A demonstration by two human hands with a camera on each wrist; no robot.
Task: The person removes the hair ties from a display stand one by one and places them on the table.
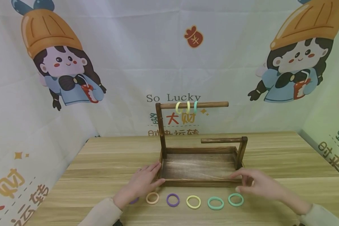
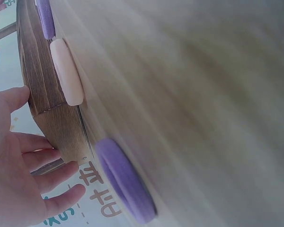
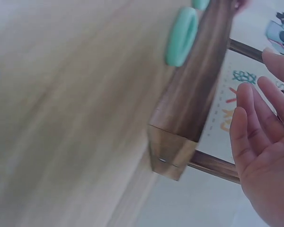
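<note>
A dark wooden tray (image 1: 197,183) with two peg arms stands on the table. My left hand (image 1: 142,182) is at its front left corner, fingertips against the wood and fingers fairly straight. The left wrist view shows thumb and fingers spread around that corner (image 2: 61,130). My right hand (image 1: 252,182) is at the front right corner, fingers loosely bent and holding nothing. In front lie rings: a peach ring (image 1: 152,198), a purple ring (image 1: 173,200), a yellow ring (image 1: 193,202), two green rings (image 1: 216,203), and a purple ring (image 1: 134,201) partly hidden by the left hand.
Two yellow rings (image 1: 188,107) and a green ring (image 1: 195,107) hang on the tall upper bar (image 1: 212,104). The lower bar (image 1: 220,140) juts leftward from a short right post. A printed cloth (image 1: 124,62) hangs behind the wooden table (image 1: 110,157).
</note>
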